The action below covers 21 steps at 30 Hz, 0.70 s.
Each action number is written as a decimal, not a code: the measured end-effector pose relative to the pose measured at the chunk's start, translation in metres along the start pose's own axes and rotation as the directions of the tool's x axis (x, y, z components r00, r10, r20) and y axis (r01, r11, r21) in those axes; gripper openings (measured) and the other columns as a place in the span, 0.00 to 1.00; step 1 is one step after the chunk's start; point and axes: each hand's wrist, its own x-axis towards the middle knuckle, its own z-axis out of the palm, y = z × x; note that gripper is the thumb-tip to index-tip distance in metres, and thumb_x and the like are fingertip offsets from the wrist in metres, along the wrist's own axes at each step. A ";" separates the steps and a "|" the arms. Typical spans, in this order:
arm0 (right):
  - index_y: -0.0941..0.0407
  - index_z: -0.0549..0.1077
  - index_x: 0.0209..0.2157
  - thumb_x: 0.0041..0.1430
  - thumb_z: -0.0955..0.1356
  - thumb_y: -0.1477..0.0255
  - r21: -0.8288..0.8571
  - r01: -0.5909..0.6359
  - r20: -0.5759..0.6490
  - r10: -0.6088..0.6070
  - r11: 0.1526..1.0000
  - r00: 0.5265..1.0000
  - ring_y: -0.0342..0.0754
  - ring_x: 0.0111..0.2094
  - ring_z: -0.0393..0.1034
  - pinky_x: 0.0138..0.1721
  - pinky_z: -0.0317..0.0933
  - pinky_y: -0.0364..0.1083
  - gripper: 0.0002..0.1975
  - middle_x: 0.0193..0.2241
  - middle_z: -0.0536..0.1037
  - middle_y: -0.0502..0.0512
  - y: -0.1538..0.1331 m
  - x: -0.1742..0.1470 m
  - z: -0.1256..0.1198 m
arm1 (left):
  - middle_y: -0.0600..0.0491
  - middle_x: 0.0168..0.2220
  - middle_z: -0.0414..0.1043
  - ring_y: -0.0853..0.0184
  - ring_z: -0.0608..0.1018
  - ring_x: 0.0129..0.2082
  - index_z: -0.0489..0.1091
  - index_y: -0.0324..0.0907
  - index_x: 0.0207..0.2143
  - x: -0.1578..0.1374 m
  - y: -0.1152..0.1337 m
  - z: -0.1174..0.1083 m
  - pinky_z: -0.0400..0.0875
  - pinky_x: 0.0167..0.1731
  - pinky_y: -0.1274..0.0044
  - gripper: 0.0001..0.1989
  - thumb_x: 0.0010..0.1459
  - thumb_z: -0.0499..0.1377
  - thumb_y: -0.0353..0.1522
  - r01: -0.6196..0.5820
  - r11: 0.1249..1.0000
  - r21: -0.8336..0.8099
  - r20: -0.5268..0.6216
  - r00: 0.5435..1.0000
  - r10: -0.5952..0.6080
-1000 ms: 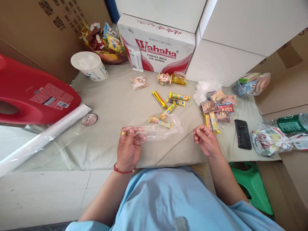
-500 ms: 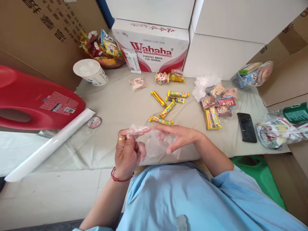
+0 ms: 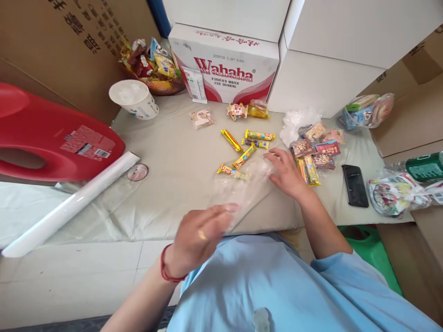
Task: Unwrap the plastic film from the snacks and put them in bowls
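A clear plastic bag (image 3: 244, 191) stretches slantwise between my two hands, over the cloth-covered table. My left hand (image 3: 204, 230), slightly blurred, is closed at the bag's near end, its thumb mostly hidden. At the far right end, my right hand (image 3: 285, 173) pinches the bag's edge between thumb and fingers. Just beyond the bag lie several yellow snack sticks; one stick (image 3: 226, 169) shows partly through the film, another stick (image 3: 245, 155) lies slanted behind it. Close to my right hand is a pile of wrapped snacks (image 3: 323, 147).
At left are a red jug (image 3: 58, 133), a white roll (image 3: 72, 203), a round lid (image 3: 137, 172) and a paper cup (image 3: 134, 99). A snack basket (image 3: 166, 85) and a Wahaha carton (image 3: 224, 64) stand behind. A phone (image 3: 355, 186) and a green-labelled bottle (image 3: 424, 166) lie right.
My right hand has moved away and to the right, drawing the bag out long. My left hand has turned palm-down and shifted slightly right. The view has tilted a little.
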 end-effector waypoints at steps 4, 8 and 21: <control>0.51 0.67 0.61 0.58 0.70 0.64 0.396 -0.411 -0.067 0.472 0.821 0.879 0.54 0.44 0.74 0.46 0.74 0.58 0.29 0.54 0.72 0.63 0.020 -0.039 0.001 | 0.50 0.54 0.80 0.68 0.81 0.26 0.77 0.53 0.49 -0.003 -0.013 0.037 0.71 0.25 0.77 0.18 0.65 0.54 0.26 -0.130 0.952 0.277 0.396 0.918 0.010; 0.52 0.67 0.58 0.63 0.67 0.50 0.604 -0.580 0.139 0.644 0.546 0.752 0.53 0.41 0.76 0.35 0.75 0.51 0.28 0.42 0.79 0.59 0.003 -0.068 0.017 | 0.46 0.56 0.78 0.65 0.81 0.27 0.73 0.47 0.57 -0.008 -0.024 0.074 0.71 0.24 0.74 0.20 0.68 0.50 0.26 -0.176 0.896 0.408 0.656 0.739 -0.153; 0.52 0.77 0.42 0.69 0.64 0.61 0.447 -0.281 -0.023 0.326 0.849 0.945 0.50 0.36 0.74 0.42 0.69 0.50 0.13 0.36 0.78 0.55 -0.026 -0.048 0.027 | 0.42 0.57 0.77 0.53 0.78 0.56 0.70 0.42 0.58 0.026 -0.027 0.054 0.72 0.53 0.65 0.23 0.64 0.63 0.42 0.213 0.928 0.306 -0.135 0.975 -0.179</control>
